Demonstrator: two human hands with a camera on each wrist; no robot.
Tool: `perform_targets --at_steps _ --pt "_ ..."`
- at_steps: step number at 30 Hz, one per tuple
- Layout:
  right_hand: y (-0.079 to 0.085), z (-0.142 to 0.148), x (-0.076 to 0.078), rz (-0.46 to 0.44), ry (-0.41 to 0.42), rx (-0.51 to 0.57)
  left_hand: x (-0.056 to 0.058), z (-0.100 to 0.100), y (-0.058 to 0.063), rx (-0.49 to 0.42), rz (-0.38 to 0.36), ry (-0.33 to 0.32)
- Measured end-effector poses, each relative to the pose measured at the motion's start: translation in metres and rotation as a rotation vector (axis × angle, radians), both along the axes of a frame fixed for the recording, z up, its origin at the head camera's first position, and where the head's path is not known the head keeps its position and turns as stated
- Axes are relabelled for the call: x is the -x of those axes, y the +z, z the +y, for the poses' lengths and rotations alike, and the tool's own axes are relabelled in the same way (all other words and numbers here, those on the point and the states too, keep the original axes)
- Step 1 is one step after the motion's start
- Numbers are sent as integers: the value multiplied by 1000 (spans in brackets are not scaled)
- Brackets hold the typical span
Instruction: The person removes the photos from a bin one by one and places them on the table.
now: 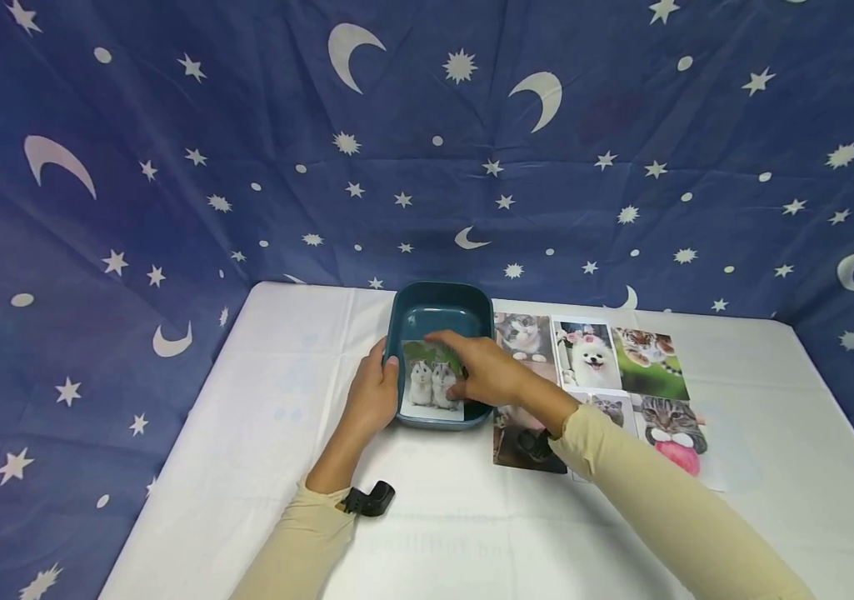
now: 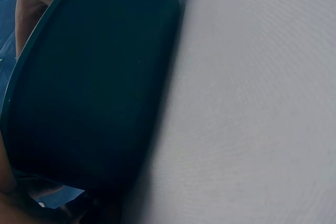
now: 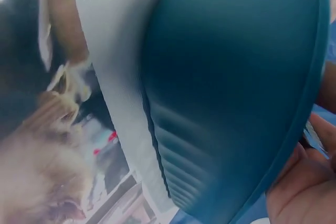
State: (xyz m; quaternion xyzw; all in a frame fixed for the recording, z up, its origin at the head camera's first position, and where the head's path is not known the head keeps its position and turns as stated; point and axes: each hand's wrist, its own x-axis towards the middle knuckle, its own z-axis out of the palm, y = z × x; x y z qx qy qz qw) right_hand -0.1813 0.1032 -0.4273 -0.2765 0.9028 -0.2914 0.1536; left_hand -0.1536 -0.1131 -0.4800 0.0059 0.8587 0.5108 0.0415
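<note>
A teal plastic tub (image 1: 441, 298) stands at the back middle of the white table. My left hand (image 1: 372, 392) grips its left side, thumb at the rim; the tub's outer wall (image 2: 100, 77) fills much of the left wrist view. Inside the tub, toward the front, is a picture card (image 1: 419, 393) showing two small grey-and-white rodents. My right hand (image 1: 492, 367) reaches over the tub's right rim and pinches this card by its right side, with thumb and fingers apart along the edge. From the right wrist, the ribbed tub wall hides most of the card.
Right of the tub lie several animal pictures in rows, among them a white dog picture (image 1: 590, 358), a tiger cub picture (image 1: 650, 362) and a tabby cat picture (image 1: 670, 429). My right forearm covers some of them. A blue star-patterned cloth (image 1: 397, 167) hangs behind the table.
</note>
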Motion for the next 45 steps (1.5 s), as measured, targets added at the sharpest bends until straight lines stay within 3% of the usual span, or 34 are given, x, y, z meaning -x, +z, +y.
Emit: perform_targets --at_steps 6,14,22,29,37,45 --pt "9 27 -4 -35 -88 134 0 1 -1 1 -18 14" --pt "18 123 -10 -180 -251 280 0 2 -1 12 -8 21" --pt "16 235 -27 -111 -411 193 0 1 1 22 -6 21" --pt "5 321 -39 -142 -546 126 1 0 1 25 -15 35" --pt "-13 386 -49 -231 -520 -35 1 -2 -1 27 -15 38" --pt "-29 414 -52 -343 -512 -114 1 0 -1 25 -27 37"
